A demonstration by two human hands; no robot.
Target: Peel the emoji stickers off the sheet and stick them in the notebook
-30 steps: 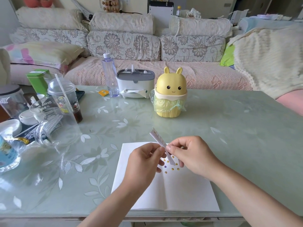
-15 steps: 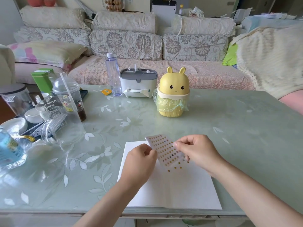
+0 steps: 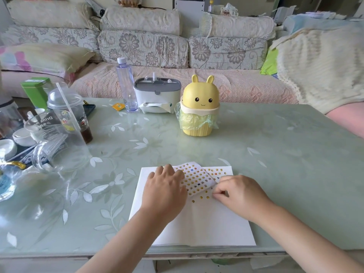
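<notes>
The open notebook [image 3: 197, 223] lies at the table's near edge with a white page up. Several small yellow emoji stickers [image 3: 203, 197] dot its upper part. The sticker sheet [image 3: 197, 179] lies curled on the page, its far edge lifted. My left hand [image 3: 165, 186] rests on the sheet's left side with its fingers laid fairly straight. My right hand [image 3: 236, 194] has its fingers curled, thumb and forefinger pinched low over the page just beside the sheet's right edge. What they pinch is tiny, apparently one sticker.
A yellow bunny-shaped bin [image 3: 199, 107] with a green liner stands beyond the notebook. A tissue box [image 3: 157, 95] and a clear bottle [image 3: 127, 85] are further back. At the left are a glass jug [image 3: 59, 142], a lidded drink cup [image 3: 69, 111] and small dishes.
The sheet was held up edge-on between both hands, then turned flat; now it is lowered onto the page. My left hand lies over it and my right hand has dropped to the page.
</notes>
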